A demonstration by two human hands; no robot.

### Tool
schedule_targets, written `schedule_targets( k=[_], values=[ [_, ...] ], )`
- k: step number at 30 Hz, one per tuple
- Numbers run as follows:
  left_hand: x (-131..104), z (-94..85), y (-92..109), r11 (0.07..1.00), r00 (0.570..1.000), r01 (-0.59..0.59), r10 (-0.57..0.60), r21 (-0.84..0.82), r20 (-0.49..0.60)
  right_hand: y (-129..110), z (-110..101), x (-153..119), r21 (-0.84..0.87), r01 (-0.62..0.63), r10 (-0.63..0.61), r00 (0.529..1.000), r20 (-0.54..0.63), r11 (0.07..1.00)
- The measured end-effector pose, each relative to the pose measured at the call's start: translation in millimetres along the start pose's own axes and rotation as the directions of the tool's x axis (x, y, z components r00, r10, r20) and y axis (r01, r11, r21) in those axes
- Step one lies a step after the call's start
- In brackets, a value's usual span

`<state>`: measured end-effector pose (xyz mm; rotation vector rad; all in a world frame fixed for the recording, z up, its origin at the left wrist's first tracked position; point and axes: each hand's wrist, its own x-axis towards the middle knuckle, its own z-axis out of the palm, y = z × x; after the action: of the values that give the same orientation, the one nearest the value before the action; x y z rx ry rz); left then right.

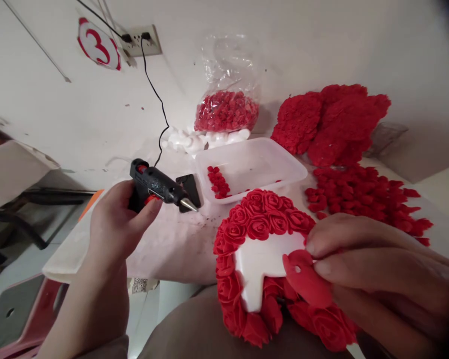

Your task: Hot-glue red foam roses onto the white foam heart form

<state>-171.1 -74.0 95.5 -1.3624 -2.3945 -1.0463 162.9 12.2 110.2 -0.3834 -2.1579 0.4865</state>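
In my left hand (112,219) is a black hot glue gun (160,183), gripped by its handle, with the metal nozzle pointing right and down. My right hand (377,274) pinches a red foam rose (309,286) between thumb and fingers, and a small pale dab shows on the rose's underside. This rose is in front of a white foam shape (249,262), which rests over my lap. Rows of red roses (258,224) cover the shape's top and left side, while its middle is bare white. Whether my other right fingers also support the shape is hidden.
A translucent plastic tray (299,172) holds some small red pieces. Loose red roses (366,199) and big red clusters (333,122) lie to the right. Behind stand a clear bag of red flowers (228,110) and white foam pieces (187,141). A phone (190,189) lies beside the gun; its black cord (160,99) reaches the wall outlet.
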Motion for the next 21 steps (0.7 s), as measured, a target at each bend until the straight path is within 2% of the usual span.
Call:
schedule_targets(
  k=[3,6,9,14,21],
  values=[
    [-4.9,5.8,-29.7,0.988,0.984,0.094,-0.111,0.12,0.139,0.0,1.0,3.4,-0.033,0.022,-0.019,0.994,0.105,0.999],
    [-16.0,18.6,-57.4,0.957,0.955,0.171,-0.22,0.236,0.199,0.9,4.0,6.6,-0.059,0.036,-0.03,0.994,0.107,0.998],
    [-26.0,33.8,-77.0,0.929,0.933,0.166,-0.257,0.332,0.252,1.4,6.5,8.4,-0.083,0.06,-0.05,0.992,0.117,0.995],
    [-31.6,58.4,-93.0,0.918,0.927,0.037,-0.179,0.395,0.33,-0.3,6.3,9.7,-0.075,0.048,-0.035,0.985,0.17,0.996],
    [-32.9,78.5,-103.4,0.901,0.91,0.016,-0.193,0.434,0.367,-6.0,5.6,17.1,-0.059,0.035,-0.018,0.963,0.267,0.998]
  ],
)
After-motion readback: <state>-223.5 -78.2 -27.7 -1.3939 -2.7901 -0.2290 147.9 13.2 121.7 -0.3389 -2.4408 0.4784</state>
